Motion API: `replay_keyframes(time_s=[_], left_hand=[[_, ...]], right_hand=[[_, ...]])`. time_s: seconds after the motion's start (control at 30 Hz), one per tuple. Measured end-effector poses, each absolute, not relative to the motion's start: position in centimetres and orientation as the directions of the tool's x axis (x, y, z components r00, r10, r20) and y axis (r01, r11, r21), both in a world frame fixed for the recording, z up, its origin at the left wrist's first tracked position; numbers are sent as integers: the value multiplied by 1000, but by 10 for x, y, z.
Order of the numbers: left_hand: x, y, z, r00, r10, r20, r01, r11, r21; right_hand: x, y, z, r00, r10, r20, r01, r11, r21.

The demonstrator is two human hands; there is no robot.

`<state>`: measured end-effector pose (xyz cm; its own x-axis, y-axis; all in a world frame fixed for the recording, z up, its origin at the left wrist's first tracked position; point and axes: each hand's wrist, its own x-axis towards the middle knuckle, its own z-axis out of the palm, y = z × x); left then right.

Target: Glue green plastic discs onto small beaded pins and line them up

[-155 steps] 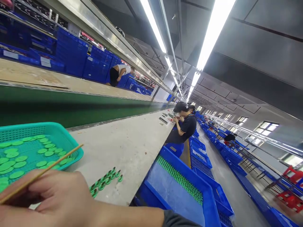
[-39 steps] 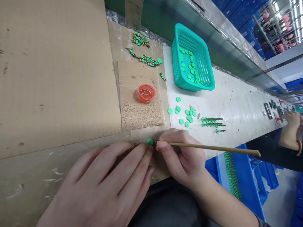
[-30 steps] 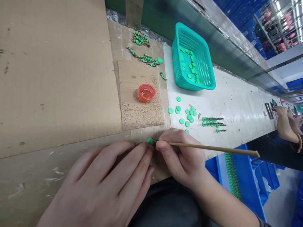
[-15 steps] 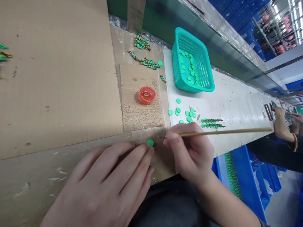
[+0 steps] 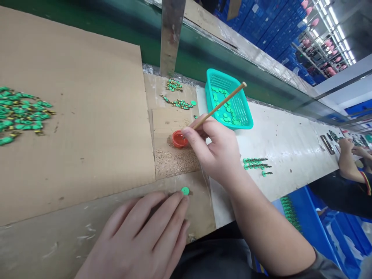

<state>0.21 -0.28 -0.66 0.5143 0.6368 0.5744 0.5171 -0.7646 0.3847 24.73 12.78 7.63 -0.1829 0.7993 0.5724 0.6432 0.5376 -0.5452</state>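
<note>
A thin stick (image 5: 222, 104), light and probably brittle, is pinched near its lower end by the right hand (image 5: 216, 153), tip in a red cup (image 5: 178, 138). A green disc (image 5: 185, 190) is touched by the flat, outspread left hand (image 5: 145, 236).

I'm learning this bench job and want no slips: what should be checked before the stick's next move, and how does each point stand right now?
1. Stick gripped in the right hand: ok, the fingers are closed around it near the low end.
2. Stick tip at the red cup: ok, it dips into the cup.
3. Tip loaded from the cup: cannot tell.
4. Green disc steadied: ok, the left hand lies flat with fingertips against it.
5. Way from cup to disc: ok, only flat cardboard lies between.
</note>
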Motion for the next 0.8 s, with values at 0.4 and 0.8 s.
replay_keyframes(time_s=[0.4,0.8], left_hand=[[0,-5,-14,561,566,604,459,-820,341],[0,-5,5,526,674,519,544,-735,404]], right_hand=[[247,132,72,-186,787,588,623,557,-549],[252,69,88,-106,822,559,627,492,-604]])
